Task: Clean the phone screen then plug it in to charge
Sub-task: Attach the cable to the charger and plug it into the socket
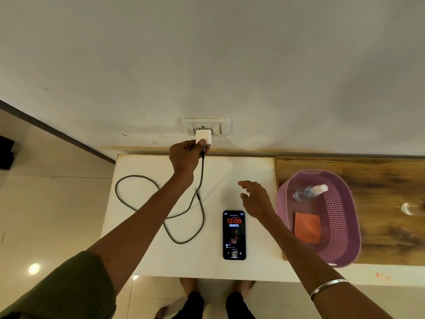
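The phone [234,236] lies face up on the white table [147,254], its screen lit and showing 12:09. My left hand [184,155] grips the white charger adapter [203,135], which sits against the wall socket [207,125]. A dark braided cable [138,180] runs down from the adapter and loops over the table left of the phone; its free end [198,195] lies loose, not in the phone. My right hand [255,199] hovers open above the table, just beyond the phone's top right corner, holding nothing.
A pink plastic basket [345,226] stands at the right on a wooden surface [379,176], with a clear spray bottle [309,192] and an orange cloth [307,227] inside. A glass object [408,208] sits at the far right. My feet show below the table edge.
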Motion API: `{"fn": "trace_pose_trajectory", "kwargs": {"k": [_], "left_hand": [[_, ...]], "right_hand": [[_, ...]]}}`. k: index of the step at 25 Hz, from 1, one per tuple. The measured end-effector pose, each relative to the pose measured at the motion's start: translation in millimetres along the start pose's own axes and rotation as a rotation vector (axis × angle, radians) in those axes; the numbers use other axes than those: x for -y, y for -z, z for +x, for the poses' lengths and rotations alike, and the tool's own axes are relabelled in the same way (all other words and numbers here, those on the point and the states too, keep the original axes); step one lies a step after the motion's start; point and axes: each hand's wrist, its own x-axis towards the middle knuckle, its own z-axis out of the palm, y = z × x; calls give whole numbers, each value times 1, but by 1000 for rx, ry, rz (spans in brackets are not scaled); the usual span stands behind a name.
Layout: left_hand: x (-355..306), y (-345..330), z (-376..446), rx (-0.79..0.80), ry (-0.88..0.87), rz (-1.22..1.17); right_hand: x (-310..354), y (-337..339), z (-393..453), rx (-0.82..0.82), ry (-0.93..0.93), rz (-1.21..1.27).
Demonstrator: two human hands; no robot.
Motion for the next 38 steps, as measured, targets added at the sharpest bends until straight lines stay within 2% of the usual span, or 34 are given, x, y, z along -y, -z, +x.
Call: {"fn": "trace_pose_trajectory", "kwargs": {"k": [6, 12, 14, 16, 17, 18, 20, 22, 27, 32, 35, 38], "left_hand": [[3, -9, -3, -79, -45, -120], [1, 3, 6, 25, -28, -95], [2, 9, 2, -67, -154, 48], [14, 19, -20, -201, -445, 175], [28, 24, -36, -200, -569, 203], [45, 31, -51, -153, -639, 244], [83, 45, -76, 0, -669, 395], [114, 59, -89, 65, -707, 611], [155, 68, -88, 253, -557, 891], [168, 56, -75, 312, -524, 1253], [174, 50, -73, 338, -459, 1380], [178, 44, -74, 353, -363, 1378]], "right_hand": [[11, 6, 4, -44, 64, -20], [20, 5, 1, -64, 104, -33], [18, 2, -1, -59, 100, -30], [15, -2, -5, -55, 90, -27], [13, -5, -7, -59, 81, -18], [11, -7, -9, -65, 74, -7], [7, -10, -14, -66, 72, 4], [2, -14, -17, -58, 71, 0], [-14, -24, -27, -98, 11, 41], [-39, -47, -50, -133, -66, 44], [-49, -71, -65, -159, -187, -62], [-51, -100, -78, -158, -271, -99]]}}
